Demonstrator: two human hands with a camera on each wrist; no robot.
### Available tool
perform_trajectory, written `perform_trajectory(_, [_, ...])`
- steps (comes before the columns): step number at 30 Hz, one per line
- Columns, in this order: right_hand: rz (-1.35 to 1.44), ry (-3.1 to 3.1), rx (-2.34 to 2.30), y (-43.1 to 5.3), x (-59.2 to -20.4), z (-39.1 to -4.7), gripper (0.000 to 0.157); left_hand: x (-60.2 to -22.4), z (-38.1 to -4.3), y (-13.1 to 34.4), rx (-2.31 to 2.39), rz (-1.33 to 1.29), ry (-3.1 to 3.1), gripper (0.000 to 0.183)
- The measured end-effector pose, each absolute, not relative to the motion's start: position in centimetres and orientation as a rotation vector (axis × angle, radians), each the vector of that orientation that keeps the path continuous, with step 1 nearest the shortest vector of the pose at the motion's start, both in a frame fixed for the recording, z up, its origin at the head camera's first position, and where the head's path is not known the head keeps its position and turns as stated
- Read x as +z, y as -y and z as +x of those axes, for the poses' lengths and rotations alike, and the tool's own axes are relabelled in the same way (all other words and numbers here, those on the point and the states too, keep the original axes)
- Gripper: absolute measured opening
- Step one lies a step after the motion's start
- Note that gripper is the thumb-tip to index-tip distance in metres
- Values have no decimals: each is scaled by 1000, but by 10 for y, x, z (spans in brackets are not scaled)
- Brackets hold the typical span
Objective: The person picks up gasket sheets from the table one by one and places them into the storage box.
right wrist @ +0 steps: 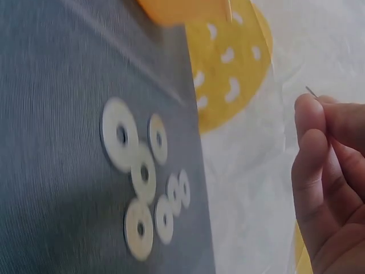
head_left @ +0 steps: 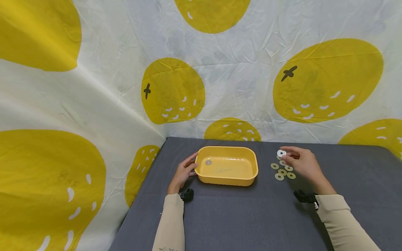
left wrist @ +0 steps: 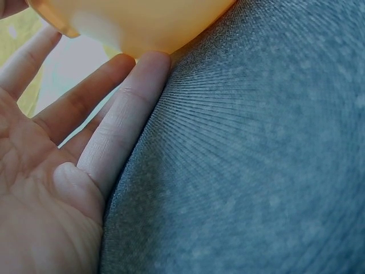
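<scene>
A yellow plastic tub (head_left: 226, 181) stands on the dark table, with one flat washer (head_left: 208, 162) lying inside at the left. My left hand (head_left: 183, 171) holds the tub's left side, its thumb over the rim and its other fingers along the outer wall. In the left wrist view, extended fingertips (left wrist: 151, 63) meet the tub's underside edge. To the right of the tub, my right hand (head_left: 303, 162) pinches a shiny metal washer (head_left: 278, 153) between thumb and fingers, above the table. In the right wrist view, that washer (right wrist: 311, 91) appears edge-on. Several loose washers (right wrist: 138, 228) lie below it, some overlapping.
Grey-blue cloth covers the table (head_left: 232, 216). Behind it and along the left hangs a white sheet (head_left: 232, 83) printed with big yellow fruit. A black strap (head_left: 187, 195) circles the left wrist, and another black strap (head_left: 304, 197) the right.
</scene>
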State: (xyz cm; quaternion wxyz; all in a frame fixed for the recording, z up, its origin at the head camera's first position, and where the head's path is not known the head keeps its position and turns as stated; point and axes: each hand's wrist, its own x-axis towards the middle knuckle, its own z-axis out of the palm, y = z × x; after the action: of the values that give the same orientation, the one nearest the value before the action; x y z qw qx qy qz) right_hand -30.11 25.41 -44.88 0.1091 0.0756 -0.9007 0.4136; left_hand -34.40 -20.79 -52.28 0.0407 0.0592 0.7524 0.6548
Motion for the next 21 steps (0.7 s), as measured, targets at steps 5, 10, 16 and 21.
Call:
perform_trajectory(5, [277,2631,1227,-235,-443,-297,40,-523,-344,208,2003,178,-2306,48])
perform_trajectory(10, [285,2616,1287,-218,-440,-294,40,-523,-344,208,1996,179,-2307,47])
perform_trajectory(16, [272,2611,1363,-196,-436,-291,40,-523,-345,209,2006,177,-2298,47])
perform_trajectory(21, [292,2600,1405,-176,-430,-287,38,-522,-346,210,2024,199,-2271,49])
